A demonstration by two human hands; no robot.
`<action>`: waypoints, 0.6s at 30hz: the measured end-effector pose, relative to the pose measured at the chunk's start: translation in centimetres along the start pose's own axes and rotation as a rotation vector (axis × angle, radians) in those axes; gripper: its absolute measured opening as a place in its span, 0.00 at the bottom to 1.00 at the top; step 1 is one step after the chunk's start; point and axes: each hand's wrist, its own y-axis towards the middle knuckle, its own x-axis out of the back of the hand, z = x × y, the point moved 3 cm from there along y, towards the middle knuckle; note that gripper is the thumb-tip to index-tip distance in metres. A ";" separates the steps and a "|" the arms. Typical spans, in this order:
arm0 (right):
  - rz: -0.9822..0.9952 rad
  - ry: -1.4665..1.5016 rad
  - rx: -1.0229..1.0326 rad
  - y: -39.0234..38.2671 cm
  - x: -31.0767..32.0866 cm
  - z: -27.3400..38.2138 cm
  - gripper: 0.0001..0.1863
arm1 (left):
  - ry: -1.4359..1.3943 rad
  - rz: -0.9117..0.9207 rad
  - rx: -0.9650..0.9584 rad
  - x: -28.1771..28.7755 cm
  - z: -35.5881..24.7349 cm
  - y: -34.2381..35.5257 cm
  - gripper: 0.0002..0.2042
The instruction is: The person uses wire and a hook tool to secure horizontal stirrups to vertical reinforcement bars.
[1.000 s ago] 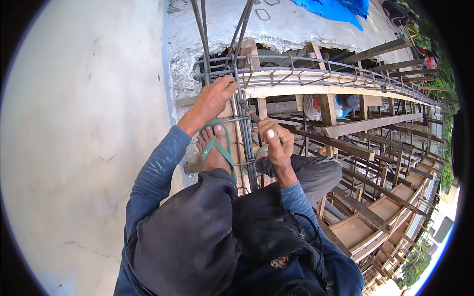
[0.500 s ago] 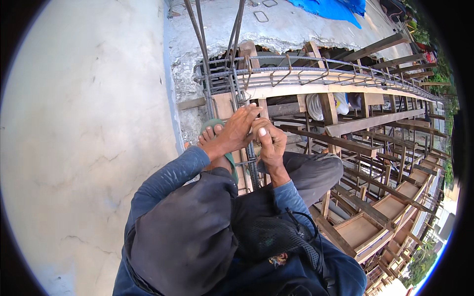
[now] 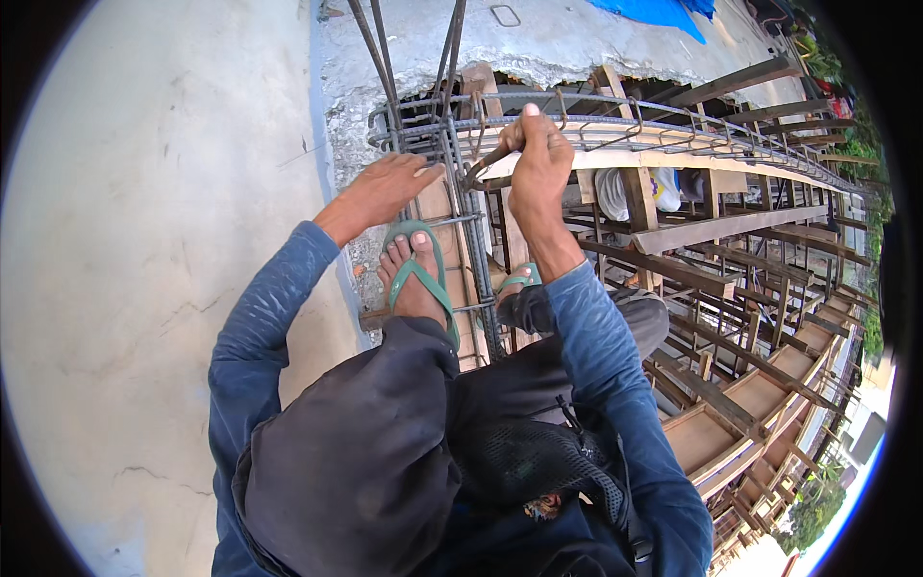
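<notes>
My right hand (image 3: 540, 168) is closed round the handles of dark metal pincers (image 3: 488, 165). Their jaws meet the steel bars near the corner where two reinforcement cages join. My left hand (image 3: 386, 190) reaches to the same corner from the wall side, palm down with fingers stretched out over the upright bars; its fingertips are partly hidden. Toward me runs one rebar cage (image 3: 478, 252), while the other rebar cage (image 3: 596, 111) stretches off to the right beside a pale board. My left foot, in a green flip-flop (image 3: 442, 274), rests beside the nearer cage.
A plastered wall (image 3: 163, 240) fills the left side. Tall bars (image 3: 385, 53) rise from the corner. Broken concrete edges the slab (image 3: 558, 48) ahead, with a blue tarp (image 3: 663, 14) on it. Timber props and beams (image 3: 731, 231) crowd the drop on the right.
My hands were together over the nearer cage. They have parted: the left moved left and forward, the right forward to the corner, where the pincers now show.
</notes>
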 end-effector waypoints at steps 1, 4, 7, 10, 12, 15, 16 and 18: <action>-0.005 -0.001 -0.002 0.7 0.2 0.0 0.20 | -0.003 0.003 -0.004 0.1 -0.1 0.1 0.35; -0.139 0.068 -0.082 2.3 0.2 0.2 0.19 | -0.192 0.246 0.496 0.5 1.2 0.6 0.35; -0.153 -0.035 -0.064 2.8 -0.9 -0.6 0.19 | -0.573 -0.251 0.395 1.3 -2.5 3.1 0.32; -0.176 -0.094 -0.026 2.1 -2.4 -1.1 0.18 | -0.705 -0.583 0.337 0.0 -6.6 6.7 0.31; -0.176 -0.199 0.014 1.3 -2.8 -1.1 0.19 | -0.916 -0.603 0.570 -1.6 -6.7 8.4 0.28; -0.126 -0.461 0.126 -1.0 -4.6 0.0 0.21 | -1.007 -0.622 0.542 -4.0 -5.7 8.4 0.27; -0.126 -0.449 0.119 -1.1 -4.9 -0.2 0.22 | -1.047 -0.630 0.523 -4.5 -5.0 8.2 0.26; -0.059 -0.482 0.143 -0.9 -4.9 -0.2 0.22 | -1.130 -0.638 0.478 -4.9 -3.9 7.9 0.25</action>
